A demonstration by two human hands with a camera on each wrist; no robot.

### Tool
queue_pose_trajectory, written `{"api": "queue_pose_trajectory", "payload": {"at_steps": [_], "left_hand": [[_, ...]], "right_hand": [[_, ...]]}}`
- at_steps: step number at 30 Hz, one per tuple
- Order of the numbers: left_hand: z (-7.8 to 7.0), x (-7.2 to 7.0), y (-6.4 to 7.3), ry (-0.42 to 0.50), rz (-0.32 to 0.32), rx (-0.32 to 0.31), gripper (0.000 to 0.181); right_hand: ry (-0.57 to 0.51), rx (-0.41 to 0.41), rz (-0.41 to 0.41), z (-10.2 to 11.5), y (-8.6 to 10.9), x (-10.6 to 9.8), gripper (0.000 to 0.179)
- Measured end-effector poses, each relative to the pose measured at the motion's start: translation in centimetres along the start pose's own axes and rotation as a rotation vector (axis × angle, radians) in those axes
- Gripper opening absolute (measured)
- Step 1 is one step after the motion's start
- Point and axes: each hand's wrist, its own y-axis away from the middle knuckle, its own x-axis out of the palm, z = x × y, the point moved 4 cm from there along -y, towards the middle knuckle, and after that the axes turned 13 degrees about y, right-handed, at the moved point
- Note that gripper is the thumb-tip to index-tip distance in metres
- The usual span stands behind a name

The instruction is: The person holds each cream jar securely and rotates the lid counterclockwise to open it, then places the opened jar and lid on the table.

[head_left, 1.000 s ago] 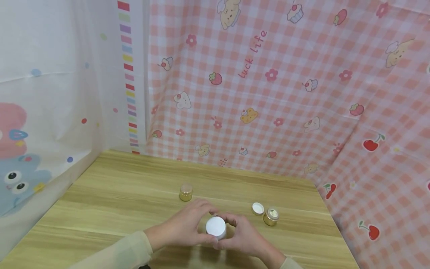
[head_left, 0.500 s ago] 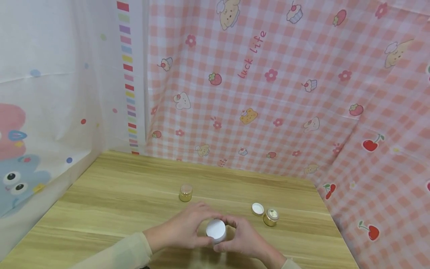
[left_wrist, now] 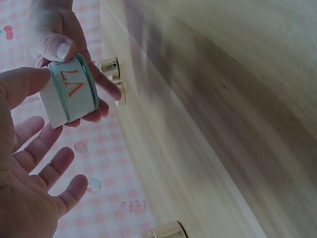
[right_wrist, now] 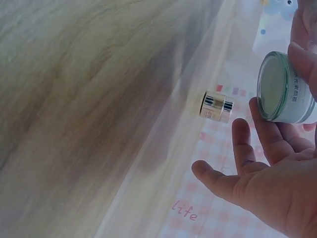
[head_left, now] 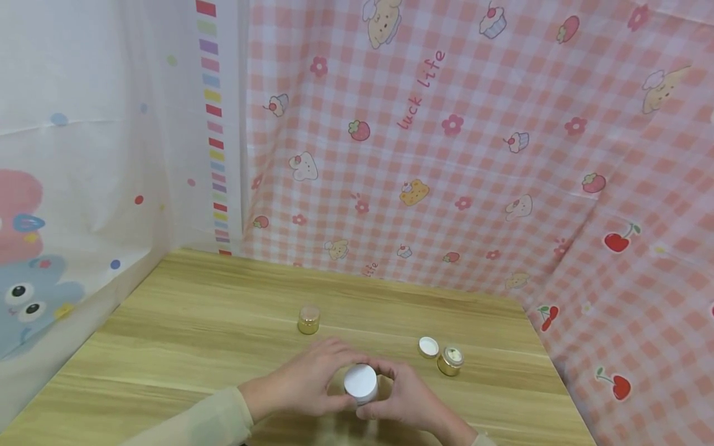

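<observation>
Both hands hold a cream jar point(head_left: 361, 385) over the near part of the table. It has a white lid point(head_left: 360, 379), a greenish glass body with orange letters point(left_wrist: 73, 82), and a clear base point(right_wrist: 272, 87) facing the table. My left hand point(head_left: 315, 379) grips the lid side between thumb and fingertips, its other fingers spread in the left wrist view. From the other side my right hand point(head_left: 404, 396) holds the glass body with thumb and fingers.
A small gold jar point(head_left: 308, 320) with a pinkish top stands behind the left hand. To the right, an upturned white-lined lid point(head_left: 428, 347) lies beside another gold jar point(head_left: 450, 360) on the wooden table point(head_left: 212, 310). Patterned cloths point(head_left: 446, 155) hang around it.
The cream jar has come slightly lower and nearer the person. My left thumb has shifted from in front of the jar to its left side.
</observation>
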Motion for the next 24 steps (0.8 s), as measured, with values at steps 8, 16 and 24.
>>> {"api": "queue_pose_trajectory", "payload": {"at_steps": [8,16,24], "left_hand": [[0.2,0.4,0.3,0.034,-0.056,-0.026,0.053],[0.0,0.5,0.2,0.025,-0.056,-0.012,0.057],[-0.7,0.5,0.1,-0.017,-0.036,0.038,0.062]], "right_hand": [[0.017,0.002,-0.011,0.0,0.0,0.0,0.061],[0.013,0.001,0.004,0.0,0.1,0.1,0.059],[0.014,0.034,0.034,0.2,0.3,0.2,0.063]]}}
